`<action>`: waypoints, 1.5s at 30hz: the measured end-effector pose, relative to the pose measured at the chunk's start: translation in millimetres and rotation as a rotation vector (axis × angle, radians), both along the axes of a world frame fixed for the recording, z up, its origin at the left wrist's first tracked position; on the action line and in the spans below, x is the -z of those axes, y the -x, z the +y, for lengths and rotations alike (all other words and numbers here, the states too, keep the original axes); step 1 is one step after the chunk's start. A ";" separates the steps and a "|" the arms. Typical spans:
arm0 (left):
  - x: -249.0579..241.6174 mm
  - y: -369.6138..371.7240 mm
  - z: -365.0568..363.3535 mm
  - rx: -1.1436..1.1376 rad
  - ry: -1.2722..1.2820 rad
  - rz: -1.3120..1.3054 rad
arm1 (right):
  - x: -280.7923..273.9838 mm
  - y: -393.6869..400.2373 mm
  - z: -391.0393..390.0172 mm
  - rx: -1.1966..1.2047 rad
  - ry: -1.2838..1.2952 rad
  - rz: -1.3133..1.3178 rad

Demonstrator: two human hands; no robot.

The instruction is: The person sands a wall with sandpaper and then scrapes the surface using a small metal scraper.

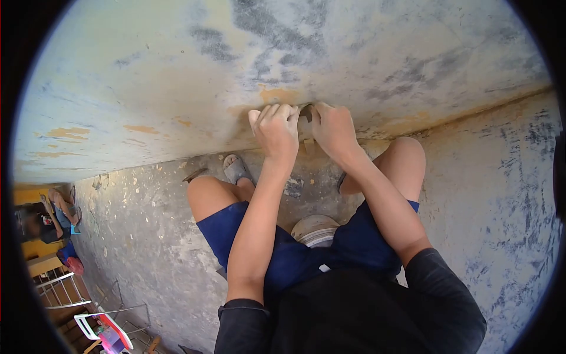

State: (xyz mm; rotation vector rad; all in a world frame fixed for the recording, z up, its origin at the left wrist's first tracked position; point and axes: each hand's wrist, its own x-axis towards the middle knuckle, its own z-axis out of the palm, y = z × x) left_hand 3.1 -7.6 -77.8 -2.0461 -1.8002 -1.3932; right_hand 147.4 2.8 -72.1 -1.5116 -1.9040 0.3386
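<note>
A thin, dark, curved piece (305, 112) shows between my two hands, right up against the wall (177, 76). Its kind cannot be made out. My left hand (275, 131) is closed at the piece's left end, knuckles close to the wall. Fingers of my right hand (335, 131) are pinched on its other end. Most of the piece is hidden behind the fingers. Around the hands the wall has yellowish bare patches (278, 94) and grey smears.
Between my knees stands a round pale bucket (315, 229). Paint flakes dot the concrete floor (147, 212). By my left knee lies a small dark flat object (196, 174). Another person (50, 218) sits far left, near a white metal rack (62, 289) and a red-and-white frame (106, 327).
</note>
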 end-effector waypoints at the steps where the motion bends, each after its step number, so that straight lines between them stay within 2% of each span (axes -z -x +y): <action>1: 22.7 1.1 3.0 -0.008 0.049 -0.007 | 4.0 -0.5 5.2 0.007 0.040 -0.054; 2: 30.4 -0.5 8.7 -0.011 0.088 -0.019 | -0.1 -1.4 5.8 0.015 0.021 -0.057; 5: -4.5 -3.9 4.5 -0.006 0.023 -0.027 | -3.7 1.0 0.2 -0.010 0.026 -0.054; 8: -5.2 -2.1 4.9 0.015 0.006 -0.040 | -8.3 -2.7 -3.1 -0.022 -0.039 0.014; 11: 11.8 -3.6 4.5 -0.013 0.059 -0.031 | 4.0 -4.7 6.5 -0.022 0.015 -0.083; 14: -11.2 -3.6 3.3 -0.007 -0.002 -0.034 | -11.6 -2.6 2.2 -0.025 0.038 -0.017; 16: -5.8 -3.3 3.1 -0.004 0.022 -0.029 | -24.4 -2.9 -2.5 -0.011 -0.005 0.011; 18: 1.5 -2.4 5.9 0.000 0.017 -0.020 | 7.7 -3.5 5.6 -0.013 0.000 -0.008; 20: 26.1 -3.8 7.7 -0.030 0.106 -0.021 | 11.8 -4.8 10.1 -0.012 -0.006 -0.034; 23: -8.3 -4.7 5.4 -0.006 0.038 -0.042 | -7.5 -3.4 5.7 0.003 -0.006 0.008; 25: -7.4 -3.6 6.3 -0.001 0.024 -0.049 | -24.3 -5.6 1.6 0.003 0.037 -0.006; 29: 3.1 -6.1 5.9 -0.018 0.055 -0.053 | -8.0 -6.8 10.2 0.003 0.013 -0.036; 32: -14.7 -5.2 3.6 -0.015 0.012 -0.043 | -19.3 -6.1 8.0 -0.018 0.030 -0.001; 38: 8.7 -4.6 4.2 -0.035 0.102 -0.092 | -3.2 -7.4 12.1 -0.009 0.024 -0.041; 41: -11.7 -6.9 3.6 -0.034 0.062 -0.051 | -16.6 -7.4 8.3 0.002 0.048 0.002; 43: -1.7 -4.7 5.5 -0.032 0.104 -0.074 | -21.4 -8.0 3.7 0.014 0.054 0.017; 45: 7.3 -3.3 7.7 -0.024 0.125 -0.094 | 8.2 -5.4 8.3 0.007 0.026 -0.006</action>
